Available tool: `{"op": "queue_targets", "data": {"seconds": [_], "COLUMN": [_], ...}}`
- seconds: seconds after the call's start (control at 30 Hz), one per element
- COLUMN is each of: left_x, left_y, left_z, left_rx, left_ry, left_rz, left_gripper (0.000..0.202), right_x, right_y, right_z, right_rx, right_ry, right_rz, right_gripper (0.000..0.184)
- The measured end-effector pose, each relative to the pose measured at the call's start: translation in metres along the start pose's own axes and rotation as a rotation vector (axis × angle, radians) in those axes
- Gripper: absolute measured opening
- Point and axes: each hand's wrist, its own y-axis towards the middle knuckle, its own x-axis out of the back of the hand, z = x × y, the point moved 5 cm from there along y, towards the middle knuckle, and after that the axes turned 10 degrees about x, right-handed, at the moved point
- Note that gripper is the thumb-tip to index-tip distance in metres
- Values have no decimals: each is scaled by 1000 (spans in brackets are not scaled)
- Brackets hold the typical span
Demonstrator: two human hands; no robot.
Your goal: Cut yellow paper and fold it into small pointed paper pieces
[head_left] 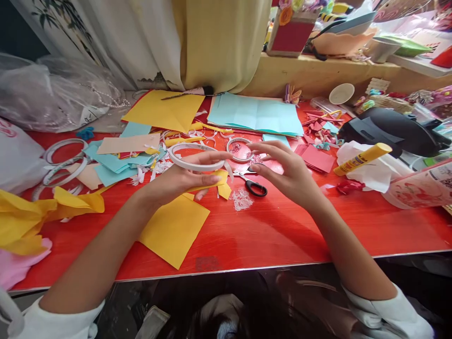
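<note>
My left hand (183, 181) is closed, its thumb pinching a small folded piece of yellow paper (223, 184) against the fingers. A roll of white tape (181, 162) rests on that hand, with a short tape end hanging near the fingertips. My right hand (291, 176) is raised to the right, fingers apart, holding nothing I can see. Below its fingertips lie black-handled scissors (256, 189), partly covered. Another tape roll (240, 159) lies on the table between the hands. Under my left hand is a yellow paper square (176, 230).
The red table (275, 240) carries blue paper sheets (256, 113), a large yellow sheet (165, 108) and many scraps. Several tape rolls (65, 169) lie left. A yellow glue stick (363, 159), red paper squares (316, 159) and a black object (391, 129) are on the right.
</note>
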Motion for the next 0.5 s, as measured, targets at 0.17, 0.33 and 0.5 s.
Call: {"op": "queue_targets", "data": {"seconds": [0.17,0.33,0.5], "left_x": [-17,-19,-14], "left_y": [2,2,1], "left_z": [7,10,3], "left_rx": [88,118,68], "left_ry": [62,46,77], "left_rz": [128,192,82], "left_gripper": [62,63,53], "right_x": [-27,-10,18], "right_y": [4,8,20], "right_z": [30,16,-20], "right_rx": [240,-15,-363], "right_ry": [95,177,428], "right_rz": [103,-70,-180], "right_gripper": [18,26,56]}}
